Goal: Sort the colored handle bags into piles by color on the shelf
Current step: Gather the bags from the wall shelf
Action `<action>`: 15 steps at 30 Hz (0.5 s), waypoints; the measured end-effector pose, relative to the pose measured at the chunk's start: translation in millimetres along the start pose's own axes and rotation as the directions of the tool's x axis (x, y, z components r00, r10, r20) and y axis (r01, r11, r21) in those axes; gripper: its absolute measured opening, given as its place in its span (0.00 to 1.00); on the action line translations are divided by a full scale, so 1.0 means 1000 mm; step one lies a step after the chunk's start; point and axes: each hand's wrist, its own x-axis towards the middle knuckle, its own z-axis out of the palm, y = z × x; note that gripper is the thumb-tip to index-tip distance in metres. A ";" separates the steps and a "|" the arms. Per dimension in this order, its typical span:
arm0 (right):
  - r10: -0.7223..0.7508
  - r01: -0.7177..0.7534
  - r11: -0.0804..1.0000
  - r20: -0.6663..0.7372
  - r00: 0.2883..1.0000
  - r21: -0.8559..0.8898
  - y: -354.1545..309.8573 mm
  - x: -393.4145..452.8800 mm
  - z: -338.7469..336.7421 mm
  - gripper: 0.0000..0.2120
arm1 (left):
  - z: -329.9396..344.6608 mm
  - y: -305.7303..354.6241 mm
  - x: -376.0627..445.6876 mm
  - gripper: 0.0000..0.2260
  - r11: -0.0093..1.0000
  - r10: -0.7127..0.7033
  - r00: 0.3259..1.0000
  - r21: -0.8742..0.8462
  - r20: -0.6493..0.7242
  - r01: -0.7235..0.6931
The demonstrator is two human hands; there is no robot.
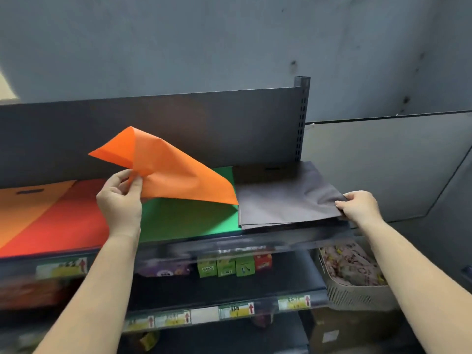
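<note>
Shelf (281, 241): we are looking at piles lying side by side, orange pile (28, 208) far left, then red pile (66, 221), green pile (189, 221), grey pile (283, 200).
Orange bag (166, 172): we are holding it lifted over the green pile; its own pile lies well left.
Basket (357, 295): it is holding patterned packets, below right.
Left hand (120, 198): we are pinching the orange bag's corner.
Right hand (357, 205): we are gripping the grey pile's right edge.

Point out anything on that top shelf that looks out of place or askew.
The orange bag is off its colour: the left hand lifts it over the green pile, while the orange pile lies far left. The grey bags, held by the right hand, overhang the shelf's end.
</note>
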 end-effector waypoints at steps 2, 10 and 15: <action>-0.001 0.002 0.995 0.011 1.000 -0.104 -0.003 -0.001 -0.002 0.11 | -0.004 0.003 -0.008 0.04 0.999 -0.045 0.999 -0.027 -0.026 0.044; -0.268 0.237 0.907 -0.041 0.963 -0.349 -0.017 -0.014 -0.004 0.17 | -0.019 0.012 -0.055 0.08 0.968 -0.193 0.978 -0.181 -0.085 0.175; -0.517 0.536 0.842 0.184 0.836 -0.070 -0.043 -0.073 0.033 0.09 | -0.034 0.017 -0.086 0.07 0.940 -0.298 0.948 -0.203 -0.108 0.272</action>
